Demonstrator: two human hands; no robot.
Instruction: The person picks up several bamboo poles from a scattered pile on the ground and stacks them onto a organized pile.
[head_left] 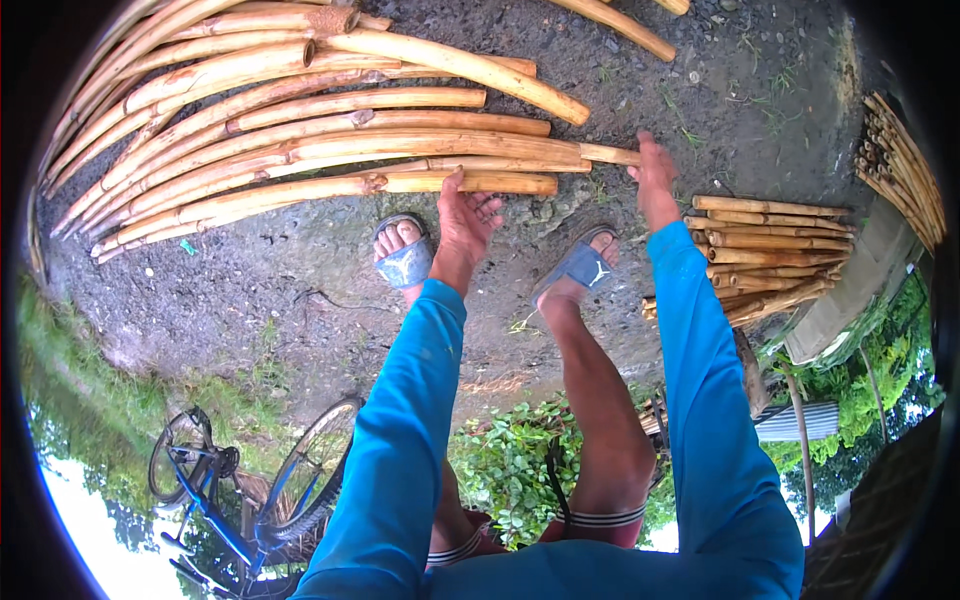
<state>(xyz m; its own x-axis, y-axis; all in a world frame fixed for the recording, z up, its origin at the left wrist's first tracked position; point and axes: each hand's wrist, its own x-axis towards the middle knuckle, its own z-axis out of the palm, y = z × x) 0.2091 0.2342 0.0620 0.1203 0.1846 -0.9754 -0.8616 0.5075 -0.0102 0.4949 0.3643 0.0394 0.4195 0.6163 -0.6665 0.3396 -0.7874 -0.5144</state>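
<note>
Several long bamboo poles (370, 149) lie fanned over the ground on the left, bunched so closely that tugging one could set its neighbours rolling. The left hand (464, 222) has its fingers loosely spread, one digit up against the nearest pole (425, 183) close to its cut end; with nothing wrapped around it, that pole could roll toward the left sandal (404, 264), just beside it. Farther right, the right hand (657, 182) is at the tip of a thinner bamboo piece (612, 155) jutting past the end of one long pole, a digit to either side of it; whether they pinch it firmly or merely bracket it cannot be told from this angle. A light hold would let the piece twist away, and a rough cut edge could nick bare skin. As for the surroundings, a blue bicycle (205, 503) stands at the lower left, well apart from the work, while the two open-toed sandals take up the footing between the arms, limiting any step forward. Right of the right sleeve, a stack of short bamboo lengths (775, 240) blocks a sideways move, and beyond it another bamboo pile (908, 168) sits near the rim of the view
</note>
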